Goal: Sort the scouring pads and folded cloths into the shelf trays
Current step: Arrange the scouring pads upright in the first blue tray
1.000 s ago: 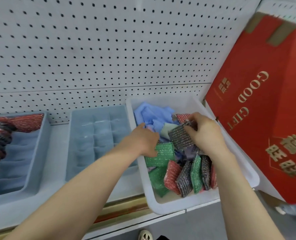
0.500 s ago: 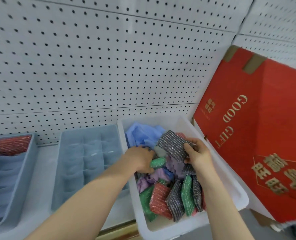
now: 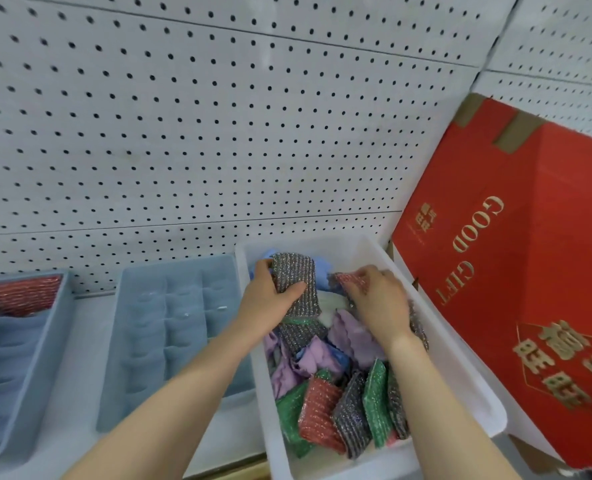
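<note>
Bright, even light, faint shadows, slight motion blur, wide-angle bending at edges.

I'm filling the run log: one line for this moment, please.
left hand: grips grey scouring pad | right hand: grips red scouring pad | both over white bin

Grey scouring pad [image 3: 296,284] held upright above white bin [image 3: 461,358].
</note>
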`<state>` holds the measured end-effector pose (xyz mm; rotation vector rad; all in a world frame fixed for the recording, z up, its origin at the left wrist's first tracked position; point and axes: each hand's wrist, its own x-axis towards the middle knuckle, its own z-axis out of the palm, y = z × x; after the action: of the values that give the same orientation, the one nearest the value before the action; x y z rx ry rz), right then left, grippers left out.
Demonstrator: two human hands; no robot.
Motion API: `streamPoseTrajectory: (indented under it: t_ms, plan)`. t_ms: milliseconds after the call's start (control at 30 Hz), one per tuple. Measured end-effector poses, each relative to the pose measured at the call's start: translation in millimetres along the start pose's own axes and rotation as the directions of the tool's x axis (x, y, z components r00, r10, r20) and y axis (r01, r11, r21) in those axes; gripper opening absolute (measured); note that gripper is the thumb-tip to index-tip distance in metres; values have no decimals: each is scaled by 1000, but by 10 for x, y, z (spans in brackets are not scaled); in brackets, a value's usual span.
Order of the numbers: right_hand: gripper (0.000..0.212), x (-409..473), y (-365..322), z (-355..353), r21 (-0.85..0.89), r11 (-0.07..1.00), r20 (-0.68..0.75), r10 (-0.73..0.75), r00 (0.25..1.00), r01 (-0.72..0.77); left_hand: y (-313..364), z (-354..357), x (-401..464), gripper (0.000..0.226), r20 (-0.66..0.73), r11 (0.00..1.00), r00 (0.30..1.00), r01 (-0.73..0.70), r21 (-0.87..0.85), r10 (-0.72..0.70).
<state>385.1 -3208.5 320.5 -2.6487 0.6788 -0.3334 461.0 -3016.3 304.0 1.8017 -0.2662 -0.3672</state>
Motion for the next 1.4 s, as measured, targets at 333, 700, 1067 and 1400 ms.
streamPoseTrajectory:
  t_ms: [333, 700, 1067, 1400]
  plan:
    - [61, 346, 261, 310, -437, 899, 256, 100, 961, 23, 87, -10, -8, 38, 270, 818, 960, -216, 533, 78]
    - [22, 519, 169, 177, -160, 986, -30, -41, 999, 36, -130, 282, 225, 85, 480, 491, 852, -333, 805, -209]
    - [22, -23, -164, -215, 939, 301, 131, 128, 983, -165, 105, 140, 84, 52, -51, 977, 997, -44, 208, 56]
    - [24, -107, -854, -24, 841, 538, 127, -291, 948, 53, -22, -569, -345, 39, -285, 934, 958, -90, -345, -13]
